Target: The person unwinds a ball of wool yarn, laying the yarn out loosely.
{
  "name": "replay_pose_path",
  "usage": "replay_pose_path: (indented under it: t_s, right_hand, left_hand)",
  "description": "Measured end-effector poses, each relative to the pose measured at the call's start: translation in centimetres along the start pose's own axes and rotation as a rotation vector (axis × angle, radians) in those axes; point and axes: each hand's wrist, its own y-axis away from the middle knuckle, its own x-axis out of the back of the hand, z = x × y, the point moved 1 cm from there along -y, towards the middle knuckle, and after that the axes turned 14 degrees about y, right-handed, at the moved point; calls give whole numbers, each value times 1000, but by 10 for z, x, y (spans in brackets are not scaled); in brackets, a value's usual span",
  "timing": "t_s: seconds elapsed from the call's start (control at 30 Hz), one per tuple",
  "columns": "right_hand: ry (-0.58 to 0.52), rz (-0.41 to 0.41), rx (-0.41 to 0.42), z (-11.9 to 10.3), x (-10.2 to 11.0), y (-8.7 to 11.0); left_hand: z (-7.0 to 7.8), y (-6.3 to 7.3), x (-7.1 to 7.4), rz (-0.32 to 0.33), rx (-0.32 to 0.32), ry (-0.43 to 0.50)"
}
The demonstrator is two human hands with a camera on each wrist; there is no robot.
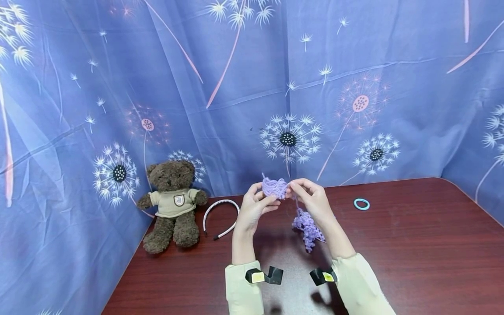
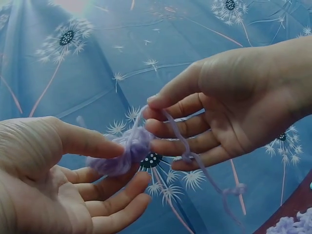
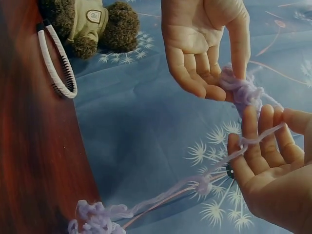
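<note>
A small bundle of purple yarn (image 1: 274, 188) is pinched between the thumb and fingers of my left hand (image 1: 252, 205), held up above the table. My right hand (image 1: 313, 199), just beside it, pinches a strand of the yarn between thumb and forefinger. From the right fingertips the purple strand (image 2: 179, 136) runs down past a small knot. It leads to a loose, crinkled heap of purple yarn (image 1: 307, 227) below the right hand. In the right wrist view part of this heap (image 3: 95, 219) shows at the bottom.
On the dark red wooden table (image 1: 413, 249), a brown teddy bear (image 1: 173, 205) in a beige shirt sits at the left. A white headband (image 1: 221, 202) lies next to it. A light-blue ring (image 1: 361, 204) lies toward the back right. A blue dandelion-print curtain (image 1: 244, 87) hangs behind.
</note>
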Motion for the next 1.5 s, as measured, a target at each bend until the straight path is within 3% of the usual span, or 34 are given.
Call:
replay_pose_path:
  t_s: [0.17, 0.5, 0.73, 1.1, 1.27, 1.5]
  right_hand:
    - [-41, 12, 26, -1, 0, 1]
    - [-65, 52, 68, -1, 7, -1]
    - [-52, 95, 46, 2, 19, -4]
    - [-142, 169, 28, 4, 44, -5]
    - [-216, 220, 23, 4, 59, -4]
    - [-341, 294, 25, 5, 80, -2]
  left_hand:
    - [-1, 1, 1, -29, 17, -37]
    - [1, -1, 7, 105, -34, 83]
    - [3, 0, 15, 120, -42, 120]
    - [3, 0, 15, 31, 21, 3]
    - [2, 0, 17, 56, 24, -74]
    - [4, 1, 23, 133, -13, -68]
